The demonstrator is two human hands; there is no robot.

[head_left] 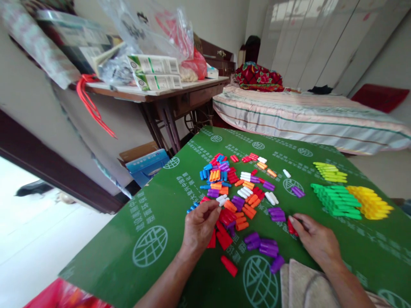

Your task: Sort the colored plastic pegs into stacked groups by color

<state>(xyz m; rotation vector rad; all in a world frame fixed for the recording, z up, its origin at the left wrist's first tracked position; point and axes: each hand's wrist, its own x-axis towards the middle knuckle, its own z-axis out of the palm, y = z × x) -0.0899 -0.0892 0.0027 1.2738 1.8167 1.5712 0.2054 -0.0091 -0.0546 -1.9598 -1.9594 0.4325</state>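
Note:
My left hand (pixel 201 224) is closed in a pinch at the near left of a loose pile of small coloured plastic caps. Its fingertips are beside white caps (pixel 222 199); whether they grip one is hidden. My right hand (pixel 317 241) is closed on red caps (pixel 292 226), held low over the green board (pixel 180 265). Purple caps (pixel 276 214) lie just left of those fingers. Between my hands are more purple caps (pixel 268 247), orange caps (pixel 249 211) and a lone red cap (pixel 229 265). Blue caps (pixel 204 174) lie at the pile's left side.
On the right stand neat stacks of green caps (pixel 335 201), yellow caps (pixel 369 203) and lime caps (pixel 330 172). A beige cloth (pixel 302 284) lies by my right forearm. Beyond are a cluttered sewing table (pixel 192 89), a blue box (pixel 146 167) and a bed (pixel 305 113).

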